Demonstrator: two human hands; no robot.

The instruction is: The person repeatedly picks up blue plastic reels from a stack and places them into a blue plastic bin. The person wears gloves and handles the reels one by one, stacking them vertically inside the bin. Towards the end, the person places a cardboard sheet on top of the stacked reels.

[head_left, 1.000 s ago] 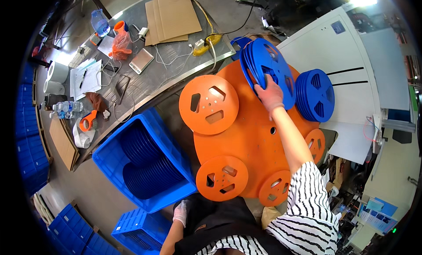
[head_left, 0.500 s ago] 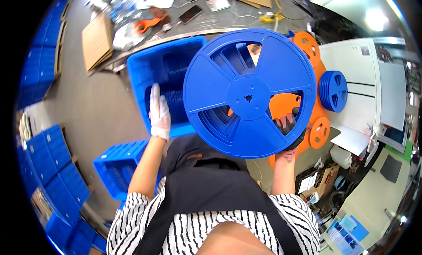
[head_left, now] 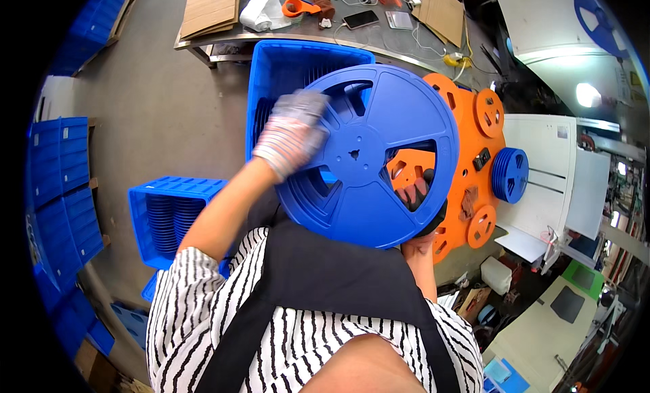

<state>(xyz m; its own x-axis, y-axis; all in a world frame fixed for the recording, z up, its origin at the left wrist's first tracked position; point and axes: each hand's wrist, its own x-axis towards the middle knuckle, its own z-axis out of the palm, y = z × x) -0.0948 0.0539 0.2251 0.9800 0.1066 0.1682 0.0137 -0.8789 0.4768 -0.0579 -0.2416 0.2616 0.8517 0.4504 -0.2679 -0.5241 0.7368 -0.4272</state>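
While a stack of blue reels (head_left: pixel 362 159) is held up in front of the apron, face toward the camera, its right side is gripped by the right hand (head_left: pixel 425 202), whose gloved fingers are seen curled through a cut-out of the top reel. Across the left part of that face the left hand (head_left: pixel 292 132) is placed, striped glove blurred; whether it is pressed on the reel or held just above cannot be told. Behind the stack, a large blue crate (head_left: pixel 315 48) is partly hidden. To the left and nearer, rows of dark reels are held in a smaller blue crate (head_left: pixel 139 220). On the right, an orange platform (head_left: pixel 455 213) is seen, with orange discs (head_left: pixel 489 113) around its edge and a second pile of blue reels (head_left: pixel 516 175) on its right side. Along the far side, cardboard sheets (head_left: pixel 211 10), an orange tape dispenser (head_left: pixel 298 7) and a phone (head_left: pixel 361 19) are laid on a grey table (head_left: pixel 291 34).
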